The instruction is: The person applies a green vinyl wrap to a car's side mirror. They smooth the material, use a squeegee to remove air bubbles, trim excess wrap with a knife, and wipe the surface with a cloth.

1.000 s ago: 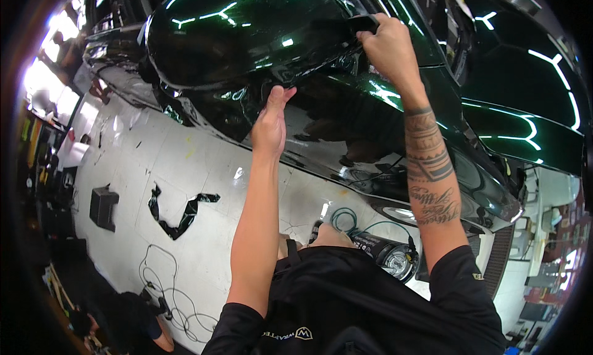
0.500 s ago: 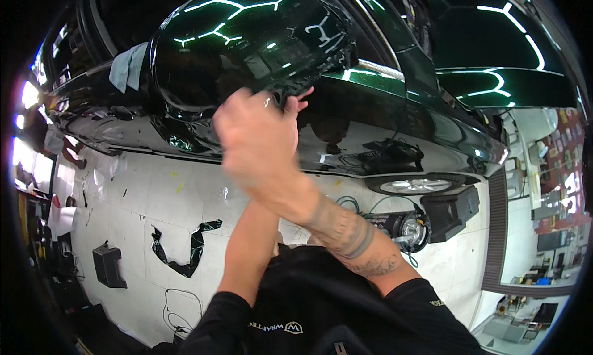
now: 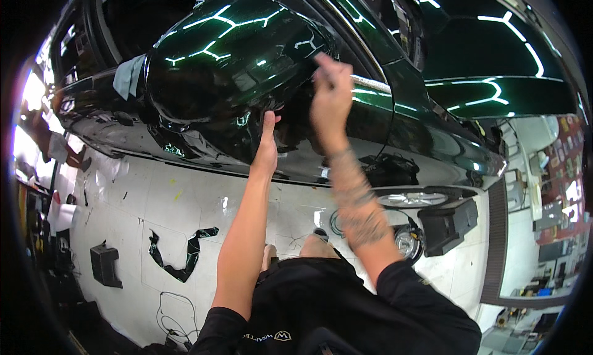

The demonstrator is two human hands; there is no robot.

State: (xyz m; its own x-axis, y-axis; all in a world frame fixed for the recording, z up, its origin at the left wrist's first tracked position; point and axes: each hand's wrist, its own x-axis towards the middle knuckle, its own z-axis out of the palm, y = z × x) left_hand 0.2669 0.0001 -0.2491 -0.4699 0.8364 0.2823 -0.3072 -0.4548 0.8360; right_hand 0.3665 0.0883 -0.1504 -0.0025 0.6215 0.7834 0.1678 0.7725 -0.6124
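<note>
Dark green gloss fills the upper part of the head view, broken by branching white light reflections. It belongs to a large, rounded side mirror housing (image 3: 228, 65), which I log at upper centre-left, standing out from the flank of a car door (image 3: 296, 160). Below the housing I note a loose, dark, shiny film (image 3: 207, 144), hanging in creases against the door. Left hand (image 3: 266, 148): raised at the lower edge of the housing, beside the film, thumb and fingertips pointing up; I cannot tell from here whether they are closed on the film or only resting at it. Right hand (image 3: 332, 105): higher, near the right end of the housing, smeared by blur; fingers look curled, but I cannot tell whether they are clamped on anything or touching the surface. Forearm on that side tattooed. To the left of the housing I see a pale grey-blue cloth (image 3: 128, 78) draped at the window edge. On the light tiled floor (image 3: 130, 210), well apart from the hands: a bent strip (image 3: 193, 253) of dark glossy material, roughly U-shaped, a black step-like box (image 3: 106, 265) to its left, and a looped cable (image 3: 162, 312) nearer the lower edge. At right I record a car wheel (image 3: 415, 199), with a second black box (image 3: 448, 227) just below it. At the far left rim, another person (image 3: 58, 146), partly lost in glare.
</note>
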